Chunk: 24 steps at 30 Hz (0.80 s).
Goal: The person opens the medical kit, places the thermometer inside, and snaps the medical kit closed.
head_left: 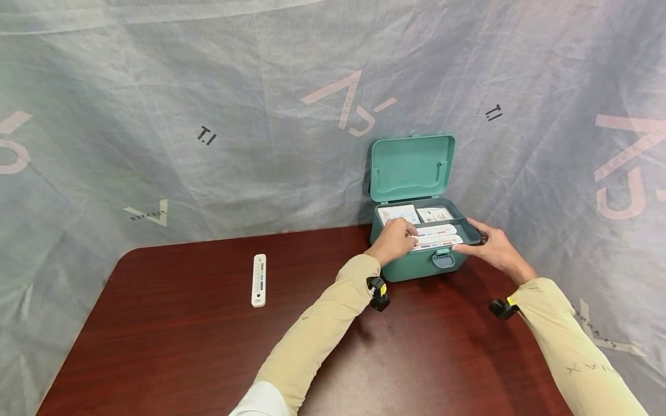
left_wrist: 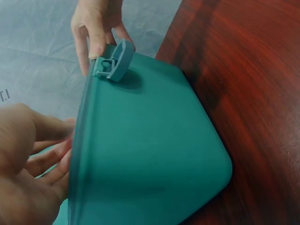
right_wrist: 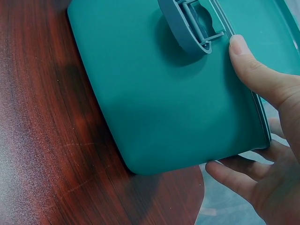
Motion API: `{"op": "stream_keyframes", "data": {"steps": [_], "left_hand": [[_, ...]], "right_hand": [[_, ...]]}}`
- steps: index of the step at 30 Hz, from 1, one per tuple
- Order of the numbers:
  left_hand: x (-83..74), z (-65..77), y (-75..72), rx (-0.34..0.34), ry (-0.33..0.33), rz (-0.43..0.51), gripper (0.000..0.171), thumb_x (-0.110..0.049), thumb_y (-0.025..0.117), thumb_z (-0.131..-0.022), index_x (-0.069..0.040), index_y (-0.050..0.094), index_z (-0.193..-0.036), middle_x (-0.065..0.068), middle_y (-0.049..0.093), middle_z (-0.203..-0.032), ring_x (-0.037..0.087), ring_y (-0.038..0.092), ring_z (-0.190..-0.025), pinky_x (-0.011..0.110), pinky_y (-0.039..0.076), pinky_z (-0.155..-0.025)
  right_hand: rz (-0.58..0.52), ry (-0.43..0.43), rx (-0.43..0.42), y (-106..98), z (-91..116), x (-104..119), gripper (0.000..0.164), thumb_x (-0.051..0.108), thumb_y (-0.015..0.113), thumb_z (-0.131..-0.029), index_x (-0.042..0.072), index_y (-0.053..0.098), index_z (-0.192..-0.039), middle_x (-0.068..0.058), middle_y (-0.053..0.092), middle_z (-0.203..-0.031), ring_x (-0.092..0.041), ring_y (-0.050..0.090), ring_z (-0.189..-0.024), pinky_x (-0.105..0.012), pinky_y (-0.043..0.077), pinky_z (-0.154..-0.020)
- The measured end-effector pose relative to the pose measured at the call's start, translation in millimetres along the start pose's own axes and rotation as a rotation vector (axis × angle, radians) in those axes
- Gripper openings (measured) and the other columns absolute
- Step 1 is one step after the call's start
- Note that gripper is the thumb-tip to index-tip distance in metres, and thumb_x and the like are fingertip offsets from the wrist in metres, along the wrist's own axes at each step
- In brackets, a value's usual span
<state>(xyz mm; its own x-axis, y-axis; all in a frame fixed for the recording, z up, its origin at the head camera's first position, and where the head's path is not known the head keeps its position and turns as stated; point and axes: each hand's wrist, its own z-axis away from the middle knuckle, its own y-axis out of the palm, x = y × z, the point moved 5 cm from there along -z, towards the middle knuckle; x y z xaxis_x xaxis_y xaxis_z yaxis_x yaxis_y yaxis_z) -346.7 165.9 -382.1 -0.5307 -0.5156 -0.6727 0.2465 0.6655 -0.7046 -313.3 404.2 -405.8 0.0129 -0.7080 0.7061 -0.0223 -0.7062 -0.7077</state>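
A teal storage box (head_left: 416, 266) stands on the table with its lid (head_left: 413, 167) raised. In its top tray lie white thermometers (head_left: 437, 231), beside a white packet (head_left: 398, 214) with blue print and a smaller white packet (head_left: 436, 214). My left hand (head_left: 395, 238) reaches over the box's left front rim, bent fingers at the thermometers' left ends; I cannot tell whether they pinch one. My right hand (head_left: 491, 248) holds the right front corner, thumb (right_wrist: 241, 49) on the front rim by the latch (right_wrist: 187, 28) and fingers along the side. Another white thermometer (head_left: 258, 280) lies on the table to the left.
The dark red wooden table (head_left: 182, 335) runs back to a grey printed cloth (head_left: 234, 144) hanging behind and at both sides. The box stands near the table's back right, with its raised lid close to the cloth.
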Motion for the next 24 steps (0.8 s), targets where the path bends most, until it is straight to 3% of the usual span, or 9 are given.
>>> {"op": "stream_keyframes", "data": {"steps": [10,14,24], "left_hand": [[-4.1,13.8,-22.2,-0.049,0.076,0.006,0.021,-0.010,0.062,-0.088,-0.009,0.072,-0.106,0.003,0.063,-0.110,0.020,0.059,-0.097,0.017,0.042,-0.075],[-5.7,19.6,-28.5,-0.058,0.096,0.028,0.020,-0.011,0.062,-0.088,-0.011,0.071,-0.107,0.003,0.063,-0.108,0.018,0.060,-0.096,0.016,0.043,-0.074],[1.4,37.4,-40.9,-0.092,0.075,0.085,0.022,-0.012,0.062,-0.088,-0.014,0.070,-0.109,0.002,0.062,-0.107,0.016,0.057,-0.098,0.019,0.045,-0.078]], "right_hand": [[0.012,0.024,0.023,3.4,1.6,1.2,0.101,0.046,0.075,-0.077,0.007,0.018,-0.151,-0.025,0.051,-0.130,-0.025,0.053,-0.107,-0.014,0.044,-0.072],[0.004,0.026,0.025,2.2,2.2,0.6,0.100,0.044,0.075,-0.078,0.006,0.018,-0.151,-0.025,0.053,-0.128,-0.021,0.055,-0.103,-0.015,0.045,-0.072],[0.017,0.028,0.028,-0.2,-0.8,0.6,0.101,0.045,0.075,-0.078,0.007,0.017,-0.151,-0.026,0.050,-0.131,-0.021,0.054,-0.106,-0.014,0.044,-0.072]]}}
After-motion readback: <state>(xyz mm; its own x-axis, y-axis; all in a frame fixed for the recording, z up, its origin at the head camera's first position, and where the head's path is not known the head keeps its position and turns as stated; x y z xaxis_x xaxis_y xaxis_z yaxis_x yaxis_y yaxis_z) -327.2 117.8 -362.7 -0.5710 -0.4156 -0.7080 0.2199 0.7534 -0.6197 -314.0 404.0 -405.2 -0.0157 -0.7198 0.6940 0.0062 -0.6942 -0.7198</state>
